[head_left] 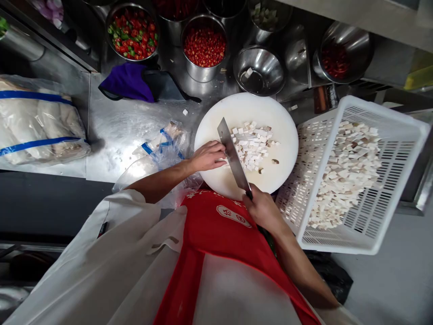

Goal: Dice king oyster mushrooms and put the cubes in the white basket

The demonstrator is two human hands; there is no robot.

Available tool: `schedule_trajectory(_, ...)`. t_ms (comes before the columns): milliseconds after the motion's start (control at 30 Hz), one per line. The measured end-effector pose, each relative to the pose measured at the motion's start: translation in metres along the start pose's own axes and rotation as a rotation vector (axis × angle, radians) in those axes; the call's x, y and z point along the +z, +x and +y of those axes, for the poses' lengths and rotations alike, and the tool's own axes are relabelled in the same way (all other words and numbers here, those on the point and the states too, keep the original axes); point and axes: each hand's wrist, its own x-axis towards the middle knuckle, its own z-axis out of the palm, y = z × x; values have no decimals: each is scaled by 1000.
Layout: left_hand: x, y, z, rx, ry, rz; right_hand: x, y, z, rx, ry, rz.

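My right hand (262,207) is closed around the handle of a cleaver (234,155). The cleaver's blade stands over a round white cutting board (211,119), with diced white mushroom (252,146) heaped just to its right. On the blade's left side, my left hand (210,155) rests on the board with its fingers bent and drawn together. Its fingertips press on a piece of white mushroom (221,163), mostly hidden under them, close beside the blade. Two small brownish scraps (275,161) lie on the board.
A white plastic basket (402,180) of diced mushroom stands right of the board. Behind are metal pots of chopped chilies (204,47), a steel bowl (260,70) and a purple-and-black cloth item (130,83). Left lie an opened plastic bag (158,155) and a full bag of mushrooms (40,119).
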Motion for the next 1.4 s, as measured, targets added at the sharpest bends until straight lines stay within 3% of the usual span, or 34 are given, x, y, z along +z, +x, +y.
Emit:
schedule_trajectory(100, -1, 0, 1, 2, -9, -4, 20, 37, 0, 10, -16, 69)
schedule_trajectory(200, -6, -3, 5, -6, -31, -17, 23, 57, 0, -22, 42, 138)
schedule_trajectory(267, -10, -7, 8, -41, -61, 12, 16, 52, -1, -31, 86, 158)
schedule_trajectory(400, -13, -20, 13, -144, -85, 115, -6, 14, -3, -37, 100, 133)
schedule_trajectory(533, -8, -29, 16, -118, -55, 65, -11, -15, -4, -43, 85, 38)
schedule_trajectory(633, -2, -31, 18, -76, -20, 6, 5, -6, -6, -35, 53, -6)
schedule_trajectory(767, 2, -30, 17, -81, 7, -3, 30, 32, -13, -21, -26, 26)
schedule_trajectory(900, 2, -33, 19, -72, 47, -1, 27, 52, -17, -41, -49, 57)
schedule_trajectory(1200, 14, -55, 34, -252, 159, 167, 24, 51, -7, -97, 38, 136)
schedule_trajectory(1400, 20, -62, 33, -356, 135, 248, 11, 22, -13, -121, 57, 145)
